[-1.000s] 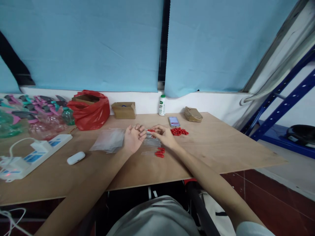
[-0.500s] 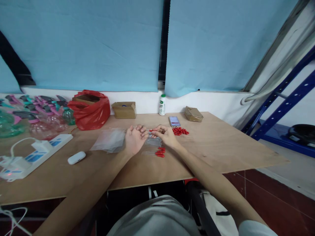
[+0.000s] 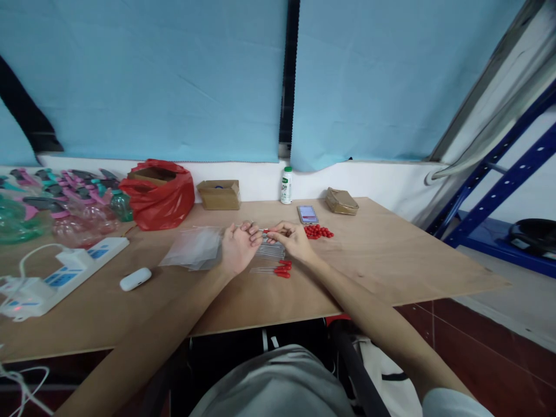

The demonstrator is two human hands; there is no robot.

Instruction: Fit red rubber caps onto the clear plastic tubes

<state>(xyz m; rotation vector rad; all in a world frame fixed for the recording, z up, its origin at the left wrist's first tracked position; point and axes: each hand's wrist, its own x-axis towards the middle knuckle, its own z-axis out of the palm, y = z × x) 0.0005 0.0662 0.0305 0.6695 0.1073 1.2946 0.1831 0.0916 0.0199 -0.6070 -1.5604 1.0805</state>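
Note:
Over the middle of the table, my left hand [image 3: 238,248] has its fingers closed round a thin clear dropper tube, mostly hidden by the fingers. My right hand [image 3: 293,238] pinches a small red rubber bulb [image 3: 266,231] at the near end of that tube. Bulb and tube appear to meet between the two hands. Beneath them lies a bundle of clear tubes [image 3: 271,251]. Closer to me rest several droppers with red bulbs [image 3: 283,270]. A pile of loose red bulbs [image 3: 319,232] sits to the right of my right hand.
Clear plastic bags [image 3: 191,248] lie left of my left hand. Farther left are a white case [image 3: 135,279], a power strip [image 3: 106,249], a red bag [image 3: 167,200] and spray bottles [image 3: 72,226]. A box [image 3: 219,195], white bottle [image 3: 286,186], phone [image 3: 308,214] and brown package [image 3: 341,201] stand behind.
Both hands stay almost in place, with only slight finger movement around the tube and red bulb. Slightly less of the bulb shows between the fingers.

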